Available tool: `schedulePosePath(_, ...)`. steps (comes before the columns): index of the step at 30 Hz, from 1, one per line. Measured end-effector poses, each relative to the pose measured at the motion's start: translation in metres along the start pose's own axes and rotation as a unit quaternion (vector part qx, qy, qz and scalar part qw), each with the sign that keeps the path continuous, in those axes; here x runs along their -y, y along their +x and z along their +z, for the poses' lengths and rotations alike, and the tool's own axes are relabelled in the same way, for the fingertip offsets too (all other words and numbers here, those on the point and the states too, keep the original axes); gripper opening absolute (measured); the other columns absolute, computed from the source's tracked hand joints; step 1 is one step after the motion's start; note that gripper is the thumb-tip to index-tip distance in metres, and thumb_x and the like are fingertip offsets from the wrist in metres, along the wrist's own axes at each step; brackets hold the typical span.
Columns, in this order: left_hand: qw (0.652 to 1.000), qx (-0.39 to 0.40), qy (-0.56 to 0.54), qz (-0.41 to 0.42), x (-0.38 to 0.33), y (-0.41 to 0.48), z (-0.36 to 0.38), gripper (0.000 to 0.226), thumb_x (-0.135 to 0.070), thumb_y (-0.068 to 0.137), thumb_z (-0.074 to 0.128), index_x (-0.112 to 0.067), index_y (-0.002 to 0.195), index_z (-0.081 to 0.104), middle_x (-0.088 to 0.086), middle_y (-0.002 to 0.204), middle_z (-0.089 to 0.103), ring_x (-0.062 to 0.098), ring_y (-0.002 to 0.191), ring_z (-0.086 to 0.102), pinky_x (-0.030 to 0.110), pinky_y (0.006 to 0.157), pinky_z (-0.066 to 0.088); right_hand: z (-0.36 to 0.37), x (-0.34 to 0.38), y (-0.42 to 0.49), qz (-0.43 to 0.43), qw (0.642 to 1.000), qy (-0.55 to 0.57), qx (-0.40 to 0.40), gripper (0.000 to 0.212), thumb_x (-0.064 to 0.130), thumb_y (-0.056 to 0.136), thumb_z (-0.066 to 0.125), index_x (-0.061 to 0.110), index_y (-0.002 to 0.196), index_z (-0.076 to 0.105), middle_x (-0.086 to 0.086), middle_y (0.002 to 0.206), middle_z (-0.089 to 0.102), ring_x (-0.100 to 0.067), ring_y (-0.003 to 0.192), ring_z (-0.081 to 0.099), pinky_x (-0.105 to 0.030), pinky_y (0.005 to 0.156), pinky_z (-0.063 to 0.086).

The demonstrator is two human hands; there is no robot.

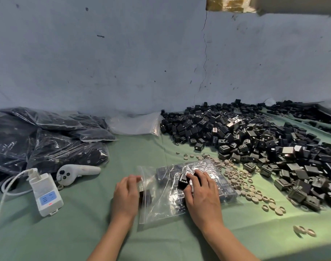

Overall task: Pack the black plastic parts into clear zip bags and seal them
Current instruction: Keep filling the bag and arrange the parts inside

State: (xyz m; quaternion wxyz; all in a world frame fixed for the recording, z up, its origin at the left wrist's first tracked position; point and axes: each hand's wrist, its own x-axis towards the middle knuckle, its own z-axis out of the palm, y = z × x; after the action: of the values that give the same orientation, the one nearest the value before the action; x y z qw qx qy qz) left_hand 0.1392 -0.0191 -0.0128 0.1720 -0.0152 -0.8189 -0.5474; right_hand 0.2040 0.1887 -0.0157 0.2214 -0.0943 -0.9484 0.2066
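Observation:
A clear zip bag (166,202) lies flat on the green table cover in front of me, with several black plastic parts inside toward its far right end. My left hand (126,196) holds the bag's open left edge, fingers curled on the plastic. My right hand (200,193) lies on top of the bag and grips one black part (183,180) between thumb and fingers. A big heap of loose black plastic parts (245,136) covers the table to the right and behind.
Filled, sealed bags (47,140) are piled at the left, with empty clear bags (134,124) behind against the wall. A white power adapter (46,194) with cable and a white handheld controller (76,173) lie left of the bag. Beige rings (243,183) are scattered to the right.

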Motion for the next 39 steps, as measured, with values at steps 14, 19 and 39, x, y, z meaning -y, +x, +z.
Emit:
schedulePosePath(14, 0.943, 0.159, 0.269, 0.118, 0.020, -0.006, -0.017, 0.024, -0.051, 0.089, 0.064, -0.038, 0.109, 0.065, -0.024, 0.103, 0.051, 0.008, 0.104, 0.045, 0.029, 0.085, 0.027, 0.003, 0.000, 0.002, 0.005, 1.000, 0.002, -0.004, 0.042, 0.034, 0.103, 0.041, 0.025, 0.144, 0.048, 0.001, 0.155, 0.038, -0.019, 0.147, 0.023, -0.038, 0.124, 0.013)
schedulePosePath(19, 0.917, 0.196, 0.313, 0.152, 0.014, 0.006, -0.011, 0.037, -0.061, 0.090, 0.054, -0.047, 0.124, 0.058, -0.021, 0.123, 0.046, 0.008, 0.123, 0.038, 0.027, 0.093, 0.022, 0.003, 0.001, 0.001, 0.007, 1.000, 0.006, -0.006, 0.043, 0.033, 0.102, 0.041, 0.024, 0.144, 0.049, 0.000, 0.155, 0.039, -0.020, 0.148, 0.024, -0.038, 0.124, 0.012)
schedulePosePath(39, 0.901, 0.260, 0.309, 0.158, 0.008, 0.014, 0.007, 0.039, -0.081, 0.077, 0.037, -0.047, 0.095, 0.048, -0.012, 0.120, 0.054, 0.014, 0.119, 0.045, 0.037, 0.110, 0.033, 0.004, 0.000, 0.003, 0.006, 1.000, 0.018, 0.001, 0.044, 0.034, 0.101, 0.042, 0.025, 0.144, 0.048, 0.001, 0.156, 0.037, -0.019, 0.148, 0.022, -0.037, 0.124, 0.013)
